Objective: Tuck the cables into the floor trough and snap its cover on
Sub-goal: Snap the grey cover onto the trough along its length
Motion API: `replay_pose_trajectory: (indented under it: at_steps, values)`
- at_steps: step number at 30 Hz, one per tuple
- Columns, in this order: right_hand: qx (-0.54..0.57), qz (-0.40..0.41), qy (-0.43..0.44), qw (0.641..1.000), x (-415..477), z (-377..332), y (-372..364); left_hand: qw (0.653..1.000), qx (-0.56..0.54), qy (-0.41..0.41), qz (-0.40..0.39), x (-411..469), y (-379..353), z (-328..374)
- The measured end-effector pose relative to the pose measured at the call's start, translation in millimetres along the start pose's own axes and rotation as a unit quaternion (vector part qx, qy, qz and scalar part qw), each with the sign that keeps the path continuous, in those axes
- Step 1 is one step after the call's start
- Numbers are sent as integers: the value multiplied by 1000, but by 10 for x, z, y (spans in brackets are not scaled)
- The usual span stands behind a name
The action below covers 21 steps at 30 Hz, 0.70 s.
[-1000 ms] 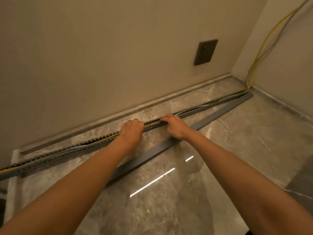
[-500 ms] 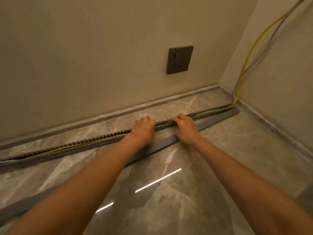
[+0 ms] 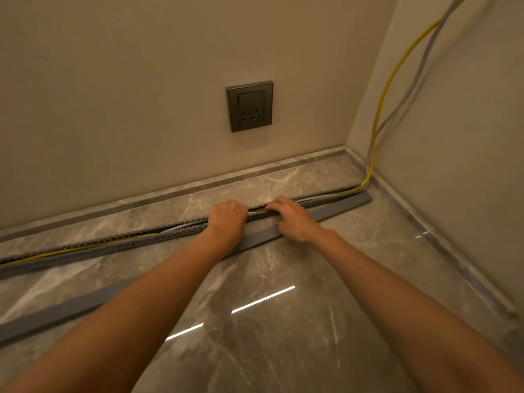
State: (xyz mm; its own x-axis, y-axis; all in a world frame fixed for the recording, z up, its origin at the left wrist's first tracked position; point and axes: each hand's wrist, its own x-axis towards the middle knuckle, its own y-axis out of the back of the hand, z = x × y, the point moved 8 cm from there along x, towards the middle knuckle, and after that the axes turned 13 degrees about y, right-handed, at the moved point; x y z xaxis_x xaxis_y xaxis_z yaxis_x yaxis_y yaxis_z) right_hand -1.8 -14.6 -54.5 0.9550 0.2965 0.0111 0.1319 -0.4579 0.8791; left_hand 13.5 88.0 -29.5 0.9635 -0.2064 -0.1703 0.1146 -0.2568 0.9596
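Both hands press on the slotted trough point(image 3: 147, 241) along the wall: left hand point(image 3: 226, 219) curled, right hand point(image 3: 292, 218) fingers down. Fingertips are hidden, so the hold on the cables point(image 3: 380, 109) is unclear. The cover point(image 3: 337, 209) lies loose beside it, partly behind the arms.

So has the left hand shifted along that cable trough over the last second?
Yes. The left hand has slid right along the trough, toward the corner. Earlier it sat well left of the wall socket; now it is almost directly beneath it.
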Motion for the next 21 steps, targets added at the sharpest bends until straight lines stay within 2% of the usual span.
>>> replay_pose_trajectory:
  at_steps: [3,8,11,16,21]
  values:
    - [-35,67,-48,996,-232,286,263,997,-31,-62,38,-45,122,250]
    - [-150,7,-129,980,-566,730,342,986,-97,-132,-44,-61,-33,656]
    - [-164,-8,-160,973,-715,879,343,984,-102,-132,-55,-63,-147,757]
    - [-177,-10,-152,972,-736,998,384,984,-89,-135,-77,-7,-54,811]
    - [-228,-4,-138,964,-789,1233,582,987,-91,-87,-100,93,-93,820]
